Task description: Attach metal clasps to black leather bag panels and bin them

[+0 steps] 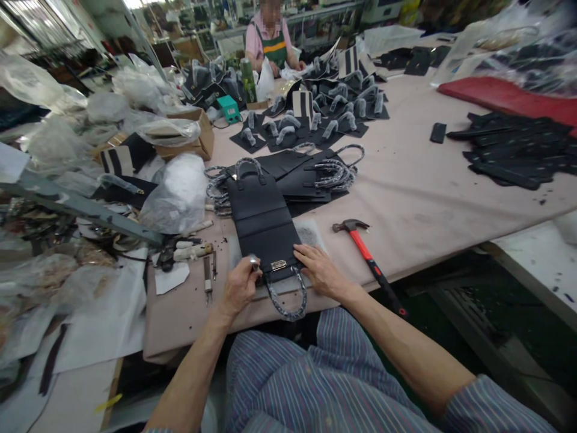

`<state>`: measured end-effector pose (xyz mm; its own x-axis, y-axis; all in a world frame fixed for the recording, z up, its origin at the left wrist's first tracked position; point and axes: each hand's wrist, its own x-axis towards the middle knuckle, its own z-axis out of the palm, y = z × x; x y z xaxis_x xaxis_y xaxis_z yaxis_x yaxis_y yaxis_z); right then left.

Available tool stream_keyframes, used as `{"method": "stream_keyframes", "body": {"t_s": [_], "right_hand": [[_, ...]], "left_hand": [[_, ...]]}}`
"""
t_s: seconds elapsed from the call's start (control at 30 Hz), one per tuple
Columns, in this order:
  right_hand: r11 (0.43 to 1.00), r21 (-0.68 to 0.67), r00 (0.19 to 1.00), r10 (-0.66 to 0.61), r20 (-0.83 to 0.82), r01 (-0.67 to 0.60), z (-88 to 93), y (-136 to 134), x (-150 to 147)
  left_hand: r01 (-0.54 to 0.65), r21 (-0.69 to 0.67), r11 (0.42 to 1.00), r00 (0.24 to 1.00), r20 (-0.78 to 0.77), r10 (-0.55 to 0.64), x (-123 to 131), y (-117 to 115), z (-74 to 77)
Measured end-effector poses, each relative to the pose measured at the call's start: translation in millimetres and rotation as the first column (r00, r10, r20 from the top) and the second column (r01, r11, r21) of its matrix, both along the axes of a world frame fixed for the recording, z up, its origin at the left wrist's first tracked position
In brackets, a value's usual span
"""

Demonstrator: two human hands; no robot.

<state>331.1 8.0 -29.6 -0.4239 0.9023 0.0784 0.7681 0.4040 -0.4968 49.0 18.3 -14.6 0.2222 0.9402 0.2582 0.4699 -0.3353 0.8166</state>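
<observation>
A black handbag panel (264, 219) lies unfolded in front of me, with a plastic-wrapped handle at each end and a small metal clasp plate (278, 264) near its lower edge. My left hand (241, 285) is closed at the panel's lower left corner around a small shiny metal piece (253, 261), whose exact kind I cannot make out. On the lower right edge, my right hand (320, 269) rests with its fingers stretched out. The near wrapped handle (288, 310) hangs toward my lap between the hands.
A red-and-black claw hammer (367, 255) lies to the right, its grip past the table edge. More black bag pieces (295, 174) are stacked behind the panel. Small tools (207, 278) and plastic bags (175, 192) crowd the left. Another person (270, 42) sits across the table.
</observation>
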Motion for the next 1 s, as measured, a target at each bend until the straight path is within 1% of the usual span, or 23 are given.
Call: {"method": "stream_keyframes", "body": {"t_s": [0.07, 0.1, 0.13, 0.17, 0.27, 0.3, 0.33, 0.4, 0.47, 0.5, 0.57, 0.67, 0.77, 0.9, 1.0], "right_hand": [[1.000, 0.007, 1.000, -0.006, -0.013, 0.006, 0.6, -2.2, -4.8], [1.000, 0.015, 1.000, -0.010, -0.019, 0.010, 0.9, -3.4, -7.2], [1.000, 0.023, 1.000, -0.013, -0.028, 0.014, 1.1, -4.5, -9.4], [0.999, 0.033, 0.999, -0.016, -0.040, 0.017, 1.3, -5.5, -11.2], [0.998, 0.055, 0.995, -0.018, -0.100, 0.024, 1.6, -8.0, -13.2], [0.997, 0.063, 0.992, -0.031, -0.122, 0.038, 1.6, -8.9, -12.9], [0.995, 0.070, 0.989, -0.062, -0.136, 0.072, 1.6, -9.8, -12.2], [0.982, 0.068, 0.977, -0.164, -0.134, 0.174, 1.8, -11.7, -9.8], [0.969, 0.037, 0.967, -0.238, -0.095, 0.242, 1.8, -12.7, -6.0], [0.970, 0.014, 0.967, -0.243, -0.074, 0.245, 1.5, -12.5, -3.5], [0.978, -0.026, 0.977, -0.206, -0.061, 0.205, -0.2, -11.0, 2.3], [0.988, -0.028, 0.981, -0.154, -0.115, 0.152, -5.3, -7.4, 10.7], [0.988, 0.001, 0.972, -0.149, -0.184, 0.152, -10.4, -5.5, 14.7], [0.983, 0.038, 0.956, -0.166, -0.242, 0.181, -12.9, -5.9, 13.7], [0.980, 0.053, 0.950, -0.173, -0.261, 0.193, -12.0, -6.6, 12.4]], "left_hand": [[-0.163, -0.073, 0.984, 0.982, 0.082, 0.169, -5.7, 4.4, -0.4], [-0.218, -0.105, 0.970, 0.968, 0.104, 0.229, -8.8, 6.0, -0.2], [-0.231, -0.119, 0.966, 0.964, 0.107, 0.244, -11.7, 6.9, 0.8], [-0.209, -0.113, 0.971, 0.971, 0.095, 0.220, -14.1, 7.1, 2.5], [-0.086, -0.075, 0.993, 0.992, 0.083, 0.092, -14.0, 4.0, 12.5], [-0.076, -0.075, 0.994, 0.990, 0.111, 0.084, -10.5, 2.4, 16.2], [-0.090, -0.081, 0.993, 0.983, 0.151, 0.101, -5.1, 1.1, 19.4], [-0.125, -0.104, 0.987, 0.964, 0.223, 0.146, 10.5, 0.1, 22.4], [-0.120, -0.128, 0.985, 0.950, 0.274, 0.151, 30.1, 1.5, 20.4], [-0.100, -0.144, 0.984, 0.945, 0.297, 0.140, 40.2, 3.0, 17.9], [-0.061, -0.171, 0.983, 0.933, 0.341, 0.118, 58.9, 6.3, 11.7], [-0.029, -0.174, 0.984, 0.930, 0.355, 0.090, 77.3, 9.8, 3.9], [0.001, -0.149, 0.989, 0.941, 0.336, 0.050, 83.0, 10.3, 0.2], [0.034, -0.115, 0.993, 0.942, 0.336, 0.007, 81.9, 9.8, -1.4], [0.057, -0.074, 0.996, 0.960, 0.277, -0.035, 82.4, 9.5, -0.9]]}}
